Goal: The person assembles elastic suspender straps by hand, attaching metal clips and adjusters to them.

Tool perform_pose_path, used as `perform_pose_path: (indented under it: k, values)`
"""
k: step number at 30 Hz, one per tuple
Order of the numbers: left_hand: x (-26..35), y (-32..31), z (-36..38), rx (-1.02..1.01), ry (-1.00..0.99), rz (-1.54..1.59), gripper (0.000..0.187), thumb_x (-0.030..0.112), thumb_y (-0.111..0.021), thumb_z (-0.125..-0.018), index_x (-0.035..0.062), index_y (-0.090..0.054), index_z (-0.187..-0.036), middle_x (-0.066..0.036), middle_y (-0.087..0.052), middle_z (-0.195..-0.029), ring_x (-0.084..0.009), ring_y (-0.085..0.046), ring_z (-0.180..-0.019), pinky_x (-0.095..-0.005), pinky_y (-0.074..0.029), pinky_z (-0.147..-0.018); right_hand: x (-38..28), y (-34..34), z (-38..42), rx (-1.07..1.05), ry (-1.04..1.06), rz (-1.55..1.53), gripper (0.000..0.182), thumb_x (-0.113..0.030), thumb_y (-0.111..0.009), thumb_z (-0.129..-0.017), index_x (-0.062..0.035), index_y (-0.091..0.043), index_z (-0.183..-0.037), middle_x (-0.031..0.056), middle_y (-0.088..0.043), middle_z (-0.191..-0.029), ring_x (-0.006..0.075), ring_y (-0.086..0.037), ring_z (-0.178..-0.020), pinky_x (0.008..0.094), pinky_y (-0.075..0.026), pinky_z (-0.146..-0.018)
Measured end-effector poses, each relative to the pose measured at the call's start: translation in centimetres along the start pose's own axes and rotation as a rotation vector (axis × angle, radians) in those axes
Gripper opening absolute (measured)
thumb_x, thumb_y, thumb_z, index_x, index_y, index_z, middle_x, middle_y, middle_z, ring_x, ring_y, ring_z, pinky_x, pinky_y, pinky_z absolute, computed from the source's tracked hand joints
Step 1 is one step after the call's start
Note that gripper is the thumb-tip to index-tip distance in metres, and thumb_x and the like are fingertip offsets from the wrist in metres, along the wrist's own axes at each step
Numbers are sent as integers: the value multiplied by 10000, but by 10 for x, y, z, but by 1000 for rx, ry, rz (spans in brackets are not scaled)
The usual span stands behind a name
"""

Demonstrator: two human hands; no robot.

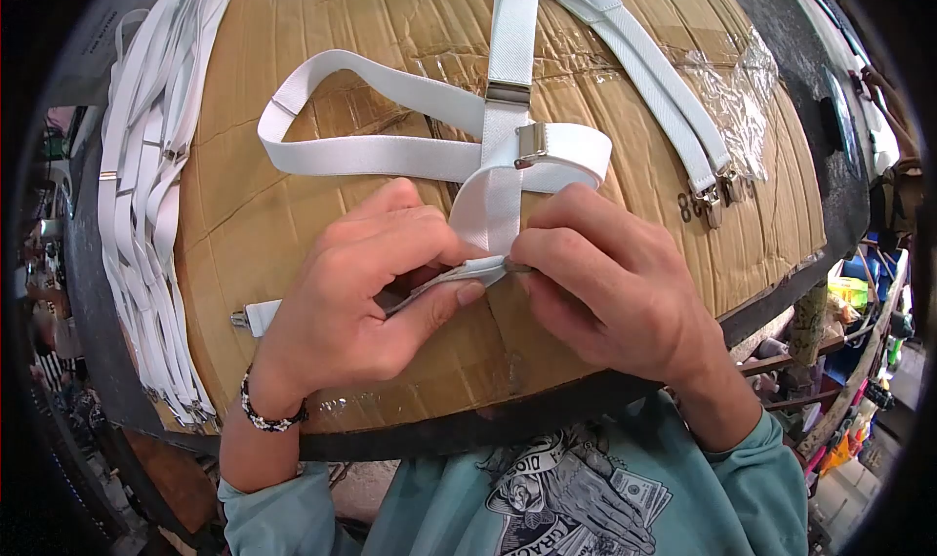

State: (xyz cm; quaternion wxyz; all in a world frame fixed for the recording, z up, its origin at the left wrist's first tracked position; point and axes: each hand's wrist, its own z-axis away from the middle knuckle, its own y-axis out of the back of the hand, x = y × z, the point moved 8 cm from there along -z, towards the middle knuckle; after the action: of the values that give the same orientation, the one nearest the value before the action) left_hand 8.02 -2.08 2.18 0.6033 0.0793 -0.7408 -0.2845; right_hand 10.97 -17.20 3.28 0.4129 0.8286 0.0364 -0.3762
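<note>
White elastic suspenders (381,156) lie looped on the cardboard in front of me. My left hand (376,283) is closed, pinching a folded white strap end between thumb and fingers. Against the same end, my right hand (600,283) is closed with its fingertips on a small dark piece; its exact kind is mostly hidden. Just above the hands, a metal adjuster (532,144) sits tilted on a loop. A second metal adjuster (509,92) lies flat across the upright strap. Past my left wrist, a strap end with a metal clip (239,319) sticks out.
Under the work lies a brown cardboard sheet (244,224) on a dark table. A thick bundle of white straps (146,195) hangs along its left side. At right, finished-looking strap ends carry metal clips (710,205) beside crumpled clear plastic (737,97).
</note>
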Motion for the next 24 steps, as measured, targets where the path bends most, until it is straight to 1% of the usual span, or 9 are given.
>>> perform_pose_path:
  k: [2,5,8,11,14,17,20,23,24]
  values:
    - [0,0,-1,-17,0,16,240,-15,-825,-742,1,-736,-964,-26,-557,-759,-177,-451,-729,-319,-355,-635,4,-3,3,-14,22,54,286,41,-765,-751,-44,-686,-1012,100,-629,-951,294,-660,-760,383,-539,-644]
    - [-1,0,1,-6,-30,-12,243,-16,-825,-738,-3,-735,-963,-28,-553,-751,-179,-446,-726,-319,-352,-630,5,2,1,-7,-3,-1,285,45,-768,-747,-43,-687,-1006,100,-633,-951,289,-661,-771,379,-540,-654]
    - [1,2,1,7,-31,-4,248,-20,-825,-732,-6,-735,-962,-32,-545,-736,-184,-441,-725,-320,-352,-628,3,6,0,9,-109,-71,291,49,-773,-739,-41,-689,-1003,102,-639,-955,284,-661,-779,378,-541,-664]
    - [3,2,0,14,-35,-18,245,-26,-821,-732,-4,-737,-962,-33,-537,-725,-186,-440,-723,-321,-355,-629,-6,1,-4,40,-21,-82,305,50,-781,-734,-40,-694,-1012,103,-643,-957,280,-662,-779,373,-543,-668]
    - [3,0,-1,8,-60,-25,241,-25,-820,-736,4,-742,-962,-34,-552,-735,-188,-446,-722,-324,-362,-632,-4,3,-1,11,-8,-39,310,47,-781,-735,-40,-701,-1021,105,-641,-957,285,-664,-785,371,-544,-672]
    - [0,0,-1,-10,7,7,243,-17,-826,-735,10,-745,-962,-34,-577,-749,-193,-454,-726,-325,-371,-637,2,0,2,-18,20,59,316,45,-783,-733,-43,-706,-1026,102,-643,-955,284,-665,-778,367,-544,-667]
    - [2,0,1,-15,-35,-21,242,-9,-832,-736,13,-746,-961,-34,-596,-760,-197,-462,-731,-325,-378,-645,2,1,2,-9,25,4,266,7,-741,-794,-51,-615,-1022,109,-558,-933,333,-643,-790,429,-538,-650]
    - [1,1,1,-5,-62,-15,239,-2,-834,-740,13,-744,-961,-32,-594,-757,-198,-464,-735,-324,-378,-648,3,7,-1,11,-103,-109,314,47,-778,-736,-49,-709,-1027,94,-640,-957,285,-666,-766,365,-543,-653]
    - [1,1,2,-1,-58,-8,240,-1,-834,-741,11,-743,-962,-32,-593,-757,-198,-464,-738,-324,-377,-649,1,6,-2,18,-84,-109,315,47,-778,-734,-47,-708,-1026,94,-638,-956,284,-665,-765,367,-543,-652]
